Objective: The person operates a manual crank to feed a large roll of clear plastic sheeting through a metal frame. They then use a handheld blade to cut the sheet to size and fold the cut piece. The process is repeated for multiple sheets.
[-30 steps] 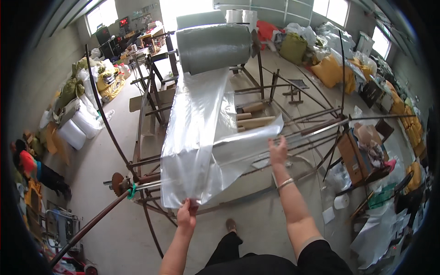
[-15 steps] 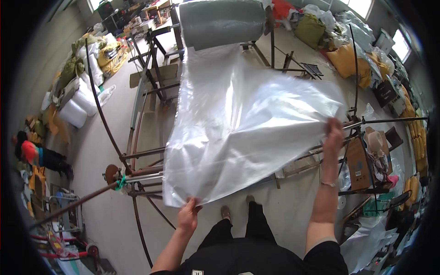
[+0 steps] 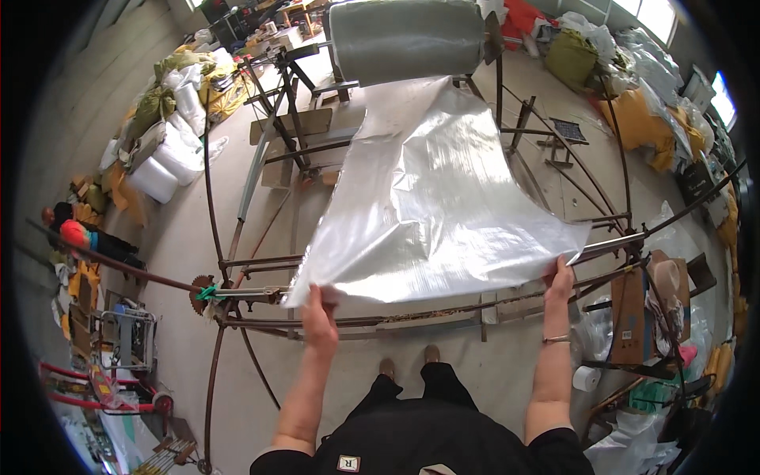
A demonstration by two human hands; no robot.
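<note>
A shiny, translucent plastic film (image 3: 443,198) runs toward me from a large roll (image 3: 408,41) on a metal frame at the back. My left hand (image 3: 319,313) grips the film's near left corner, close to the horizontal bar (image 3: 245,293). The near right corner is pinched in my right hand (image 3: 559,279), beside the right part of the bar. Between my hands the near edge of the film spans almost straight, with creases across the sheet. The film covers the middle of the bar.
Rusty metal rods and rails (image 3: 380,322) surround the film. A toothed wheel (image 3: 203,291) sits at the bar's left end. Stacked bags and rolls (image 3: 170,150) line the left; cardboard (image 3: 628,317) stands at the right. A person in a red top (image 3: 77,233) is at far left.
My left hand has moved up and away from me, while my right hand has come lower. The film's near edge has gone from slanted to nearly level over the bar.
</note>
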